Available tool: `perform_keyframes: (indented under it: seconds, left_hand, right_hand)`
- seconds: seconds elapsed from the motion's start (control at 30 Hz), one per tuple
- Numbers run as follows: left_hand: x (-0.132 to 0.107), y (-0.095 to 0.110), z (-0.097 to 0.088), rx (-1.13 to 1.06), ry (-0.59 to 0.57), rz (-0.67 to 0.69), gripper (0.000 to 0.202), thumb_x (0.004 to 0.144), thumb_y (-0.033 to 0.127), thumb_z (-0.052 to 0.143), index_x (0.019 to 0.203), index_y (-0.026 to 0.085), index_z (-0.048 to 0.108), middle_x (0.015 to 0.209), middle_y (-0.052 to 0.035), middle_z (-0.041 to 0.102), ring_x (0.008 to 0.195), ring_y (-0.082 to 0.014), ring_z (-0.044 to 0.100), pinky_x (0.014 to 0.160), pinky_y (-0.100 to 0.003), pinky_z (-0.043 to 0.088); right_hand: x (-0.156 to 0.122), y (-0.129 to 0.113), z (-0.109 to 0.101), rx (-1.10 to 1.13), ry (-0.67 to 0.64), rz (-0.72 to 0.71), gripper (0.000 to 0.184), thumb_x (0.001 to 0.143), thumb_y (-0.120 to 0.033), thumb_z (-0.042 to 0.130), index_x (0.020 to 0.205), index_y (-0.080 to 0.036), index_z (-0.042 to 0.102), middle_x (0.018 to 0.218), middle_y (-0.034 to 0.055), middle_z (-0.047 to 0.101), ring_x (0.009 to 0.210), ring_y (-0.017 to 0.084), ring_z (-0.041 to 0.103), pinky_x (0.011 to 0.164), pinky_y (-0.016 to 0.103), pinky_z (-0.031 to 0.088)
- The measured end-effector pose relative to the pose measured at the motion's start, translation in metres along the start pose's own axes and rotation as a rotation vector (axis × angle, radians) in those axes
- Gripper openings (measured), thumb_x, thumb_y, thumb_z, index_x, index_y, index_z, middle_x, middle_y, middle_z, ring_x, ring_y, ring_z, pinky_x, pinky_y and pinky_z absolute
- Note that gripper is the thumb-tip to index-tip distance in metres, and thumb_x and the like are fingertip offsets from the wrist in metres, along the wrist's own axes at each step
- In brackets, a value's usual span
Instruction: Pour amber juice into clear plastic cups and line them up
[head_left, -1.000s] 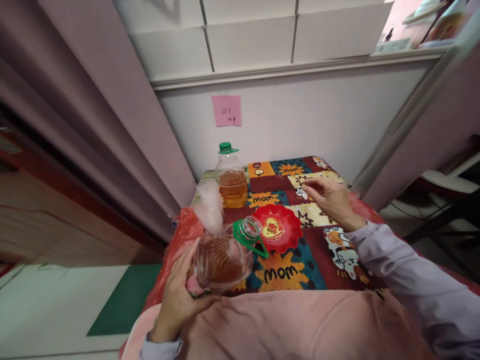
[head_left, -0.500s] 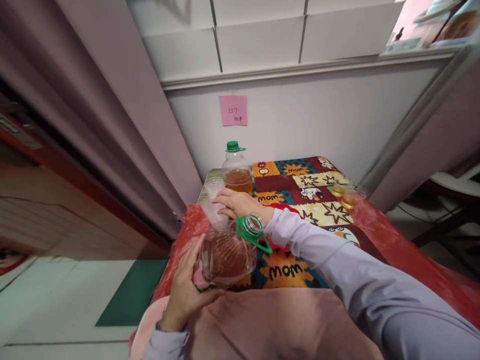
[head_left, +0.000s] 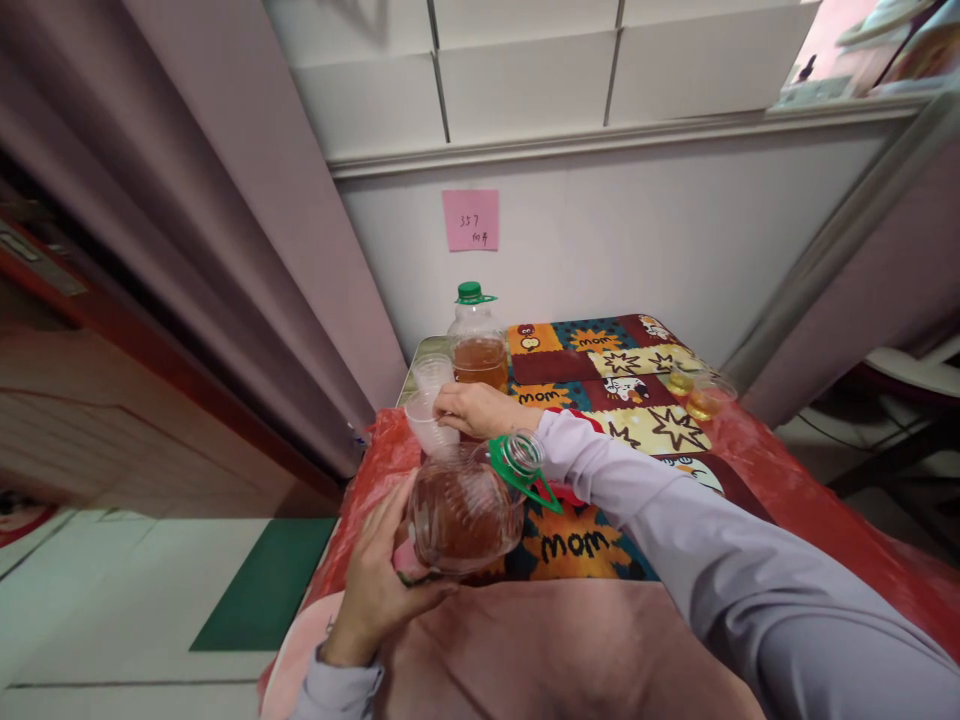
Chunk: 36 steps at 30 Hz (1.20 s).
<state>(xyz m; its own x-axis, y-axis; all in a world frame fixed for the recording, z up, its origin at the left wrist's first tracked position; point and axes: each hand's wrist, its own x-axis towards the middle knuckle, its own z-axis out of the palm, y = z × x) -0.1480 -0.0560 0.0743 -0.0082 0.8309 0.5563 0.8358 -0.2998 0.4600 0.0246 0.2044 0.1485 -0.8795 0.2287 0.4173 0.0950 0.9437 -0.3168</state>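
My left hand [head_left: 375, 585] grips the base of an uncapped clear bottle [head_left: 469, 505] of amber liquid, tilted with its green-ringed neck [head_left: 523, 458] pointing right. My right hand [head_left: 476, 408] reaches across above it and closes on a clear plastic cup [head_left: 429, 422] beside a stack of such cups [head_left: 433, 372]. Behind stands a second bottle [head_left: 478, 345] with a green cap, about half full of amber liquid. The red plate is mostly hidden under my right sleeve.
Two small cups [head_left: 699, 390] holding amber liquid stand at the far right of the patterned tablecloth [head_left: 607, 365]. A pink sticky note [head_left: 471, 220] hangs on the wall. A curtain [head_left: 225, 220] drops at the left. Pink cloth [head_left: 555, 650] covers my lap.
My right hand left the far right of the table, crossed over the red plate and took hold of a plastic cup at the left. The tilted bottle stayed in my left hand.
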Motion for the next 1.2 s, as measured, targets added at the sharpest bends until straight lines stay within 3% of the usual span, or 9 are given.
perform_keyframes:
  seconds: [0.23,0.37,0.47,0.6,0.77,0.9,1.07,1.2]
  left_hand:
    - [-0.001,-0.003,-0.001,0.005,-0.01,0.022,0.125,0.074,0.09,0.086,0.175,0.024,0.049,0.166,-0.0238,0.065,0.147,-0.049,0.068,0.117,-0.066,0.06]
    - [-0.001,-0.002,0.0,0.004,0.012,0.02,0.127,0.073,0.087,0.089,0.175,0.025,0.048,0.167,-0.023,0.065,0.148,-0.0495,0.067,0.118,-0.067,0.059]
    - [-0.001,-0.003,0.001,-0.011,0.021,0.011,0.126,0.071,0.085,0.092,0.175,0.026,0.05,0.166,-0.0218,0.066,0.148,-0.05,0.067,0.119,-0.067,0.059]
    - [-0.002,-0.007,0.002,-0.029,0.013,-0.04,0.125,0.07,0.085,0.092,0.173,0.025,0.053,0.165,-0.0217,0.067,0.148,-0.0503,0.066,0.12,-0.067,0.058]
    - [-0.002,-0.01,0.004,-0.029,0.013,-0.069,0.127,0.066,0.084,0.095,0.171,0.023,0.055,0.166,-0.0229,0.065,0.149,-0.0509,0.066,0.122,-0.066,0.056]
    - [0.0,-0.009,0.006,-0.04,0.023,-0.051,0.127,0.067,0.084,0.094,0.171,0.023,0.055,0.165,-0.0223,0.067,0.148,-0.05,0.067,0.121,-0.066,0.057]
    - [0.002,-0.007,0.006,-0.028,-0.004,-0.068,0.125,0.069,0.084,0.093,0.171,0.023,0.054,0.168,-0.0226,0.064,0.151,-0.0495,0.064,0.122,-0.067,0.055]
    - [0.004,-0.004,0.005,-0.017,-0.02,-0.06,0.123,0.07,0.081,0.095,0.171,0.023,0.054,0.17,-0.0232,0.062,0.153,-0.0497,0.062,0.123,-0.067,0.055]
  right_hand:
    - [0.004,0.002,-0.003,0.083,0.255,-0.04,0.011,0.103,-0.021,0.083,0.098,-0.022,0.073,0.1,0.0039,0.075,0.096,0.021,0.071,0.092,0.033,0.058]
    - [-0.011,-0.009,-0.034,0.073,0.502,-0.071,0.008,0.11,-0.026,0.074,0.103,-0.022,0.076,0.103,0.0041,0.079,0.097,0.02,0.073,0.093,0.033,0.059]
    - [-0.05,-0.013,-0.062,0.009,0.612,0.032,0.011,0.112,-0.024,0.068,0.11,-0.023,0.078,0.108,0.0053,0.082,0.101,0.021,0.074,0.094,0.035,0.058]
    - [-0.132,-0.005,-0.067,-0.095,0.492,0.28,0.011,0.108,-0.021,0.07,0.104,-0.024,0.079,0.105,0.0057,0.082,0.092,0.021,0.075,0.082,0.031,0.055]
    - [-0.211,0.009,-0.028,-0.191,0.293,0.519,0.014,0.109,-0.022,0.068,0.102,-0.025,0.08,0.108,0.0082,0.082,0.089,0.022,0.077,0.077,0.03,0.055]
    - [-0.227,0.011,-0.005,-0.22,0.227,0.563,0.017,0.109,-0.022,0.067,0.102,-0.025,0.081,0.108,0.0087,0.082,0.092,0.022,0.077,0.077,0.029,0.055]
    - [-0.226,0.009,0.005,-0.237,0.202,0.568,0.019,0.11,-0.023,0.065,0.104,-0.025,0.083,0.11,0.0093,0.083,0.088,0.022,0.077,0.071,0.029,0.056]
    - [-0.23,0.006,0.003,-0.245,0.209,0.571,0.022,0.11,-0.028,0.068,0.126,-0.027,0.083,0.125,0.0111,0.083,0.102,0.025,0.082,0.082,0.034,0.065]
